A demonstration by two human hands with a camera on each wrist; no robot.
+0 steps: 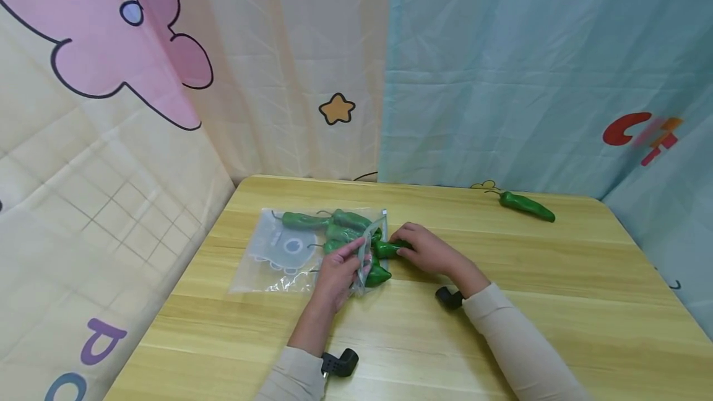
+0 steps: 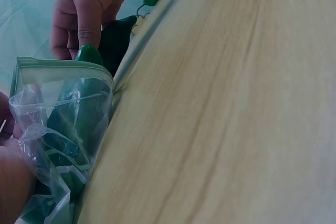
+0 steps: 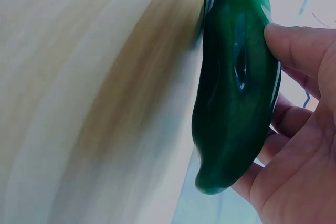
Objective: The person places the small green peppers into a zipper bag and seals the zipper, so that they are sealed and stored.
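A clear zip bag [image 1: 245,280] lies flat on the table with its mouth facing right. Several green peppers [image 1: 303,221] are inside it. At the mouth, my left hand [image 1: 335,277] grips the near side of the bag's opening and holds it apart. My right hand [image 1: 426,249] holds a green pepper [image 3: 236,87] between thumb and fingers, its stem end at the opening. Another green pepper [image 1: 377,276] pokes its tip out of the mouth below it. In the left wrist view, the bag's zip edge [image 2: 63,66] stands raised around a pepper.
One loose green pepper [image 1: 526,206] lies near the far right edge of the wooden table [image 1: 401,339]. Printed curtains [image 1: 301,67] hang behind and to both sides. A black wrist camera [image 1: 341,364] sits by the left sleeve.
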